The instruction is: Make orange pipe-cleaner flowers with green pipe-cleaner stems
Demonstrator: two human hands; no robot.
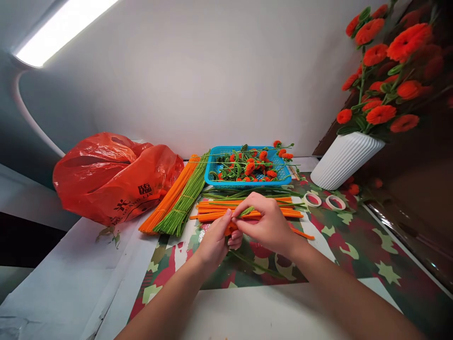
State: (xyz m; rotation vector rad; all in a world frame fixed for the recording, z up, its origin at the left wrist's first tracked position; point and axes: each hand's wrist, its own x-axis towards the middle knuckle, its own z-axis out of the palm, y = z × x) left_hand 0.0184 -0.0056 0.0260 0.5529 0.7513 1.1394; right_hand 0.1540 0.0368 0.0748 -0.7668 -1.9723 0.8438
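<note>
My left hand point(216, 238) is closed around an orange fuzzy flower piece point(230, 229), most of it hidden by the fingers. Thumb and fingertips of my right hand point(271, 222) pinch a short green pipe cleaner piece point(247, 211) just above it. Both hands meet over the middle of the table. Behind them lie loose orange pipe cleaners point(212, 216) in a flat row, with green pipe cleaners point(230, 193) farther back. A green stem point(256, 265) slants down to the right below my hands; whether it joins the flower cannot be made out.
A blue basket point(207, 177) holds several orange flowers with green stems. Left of it lie orange point(170, 198) and green bundles point(187, 200) and a red plastic bag point(106, 174). Two tape rolls point(313, 200) and a white vase point(345, 158) of orange flowers stand right. A lamp point(63, 33) hangs upper left.
</note>
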